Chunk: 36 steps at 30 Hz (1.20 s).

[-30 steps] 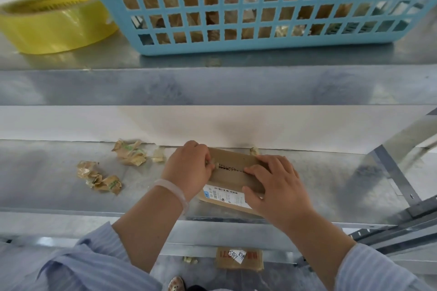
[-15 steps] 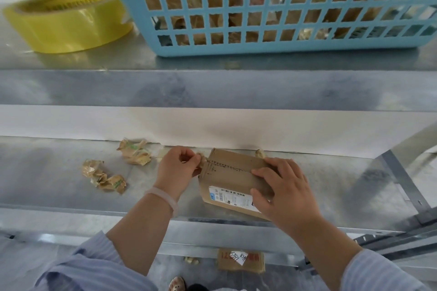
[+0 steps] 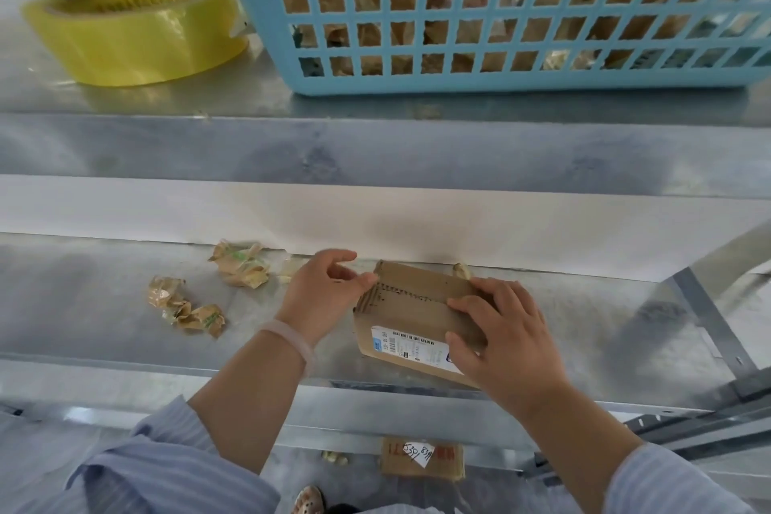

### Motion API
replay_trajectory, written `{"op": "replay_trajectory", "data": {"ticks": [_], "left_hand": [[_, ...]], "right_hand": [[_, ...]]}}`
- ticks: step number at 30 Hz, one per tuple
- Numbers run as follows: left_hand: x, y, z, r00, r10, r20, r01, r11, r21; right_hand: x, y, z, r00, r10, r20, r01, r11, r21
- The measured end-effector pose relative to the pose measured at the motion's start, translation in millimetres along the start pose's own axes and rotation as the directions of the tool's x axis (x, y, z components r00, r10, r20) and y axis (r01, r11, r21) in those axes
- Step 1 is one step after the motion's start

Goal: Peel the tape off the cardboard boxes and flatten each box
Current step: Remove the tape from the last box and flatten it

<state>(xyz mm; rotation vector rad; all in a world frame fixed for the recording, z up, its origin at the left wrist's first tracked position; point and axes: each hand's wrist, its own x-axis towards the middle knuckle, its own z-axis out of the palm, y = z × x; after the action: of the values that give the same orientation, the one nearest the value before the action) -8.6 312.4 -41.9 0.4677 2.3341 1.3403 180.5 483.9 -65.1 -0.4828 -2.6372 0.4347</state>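
Right hand (image 3: 505, 342) grips cardboard box (image 3: 413, 305), fingers over top, thumb on front. Left hand (image 3: 321, 296) loosely spread, thumb touching box's left corner.

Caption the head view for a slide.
A box on a metal shelf: right hand grips it, left hand touches its corner; crumpled tape wads lie nearby.

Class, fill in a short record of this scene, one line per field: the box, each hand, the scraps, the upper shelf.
cardboard box: on the lower shelf, printed label facing the person
right hand: grips the box, fingers on top, thumb on the label side
left hand: at the box's left end, thumb touching its corner; any tape pinched cannot be told
scraps: crumpled tape wads left of the left hand
upper shelf: yellow tape roll beside blue basket
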Motion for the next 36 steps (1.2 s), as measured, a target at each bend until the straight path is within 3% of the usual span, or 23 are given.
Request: {"op": "replay_trajectory", "data": {"ticks": [3, 7, 12, 16, 18, 22, 24, 30, 36], "left_hand": [[-2, -7, 2, 0.982, -0.085, 0.170, 0.094, 0.995, -0.045], [-4, -14, 4, 0.991, -0.086, 0.098, 0.098, 0.987, -0.127], [-2, -18, 3, 0.950, -0.262, 0.169, 0.310, 0.854, -0.417], [-4, -18, 9, 0.984, -0.137, 0.115, 0.160, 0.962, -0.220], [-4, -18, 10, 0.984, -0.126, 0.122, 0.150, 0.966, -0.213], [-1, -21, 1, 0.937, -0.224, 0.267, 0.343, 0.728, -0.593], [-2, -22, -2, 0.921, -0.210, 0.328, 0.381, 0.666, -0.642], [2, -18, -1, 0.871, -0.207, 0.445, 0.455, 0.679, -0.576], [3, -26, 9, 0.890, -0.293, 0.350, 0.455, 0.628, -0.632]], "right_hand": [[0, 1, -1, 1.000, 0.002, 0.006, -0.002, 1.000, 0.014], [1, 1, -1, 1.000, -0.007, -0.001, 0.007, 1.000, 0.026], [0, 2, -1, 1.000, -0.014, -0.015, 0.014, 0.999, 0.041], [1, 3, 0, 0.999, -0.025, -0.036, 0.027, 0.998, 0.052], [1, 3, 0, 0.999, -0.018, -0.036, 0.020, 0.999, 0.048], [1, 4, 1, 1.000, -0.005, -0.016, 0.005, 0.999, 0.036], [0, 4, 1, 1.000, -0.014, -0.024, 0.015, 0.999, 0.039], [1, 4, 1, 0.999, -0.025, -0.033, 0.026, 0.998, 0.049], [1, 7, 3, 0.997, -0.061, -0.044, 0.063, 0.997, 0.047]]}}
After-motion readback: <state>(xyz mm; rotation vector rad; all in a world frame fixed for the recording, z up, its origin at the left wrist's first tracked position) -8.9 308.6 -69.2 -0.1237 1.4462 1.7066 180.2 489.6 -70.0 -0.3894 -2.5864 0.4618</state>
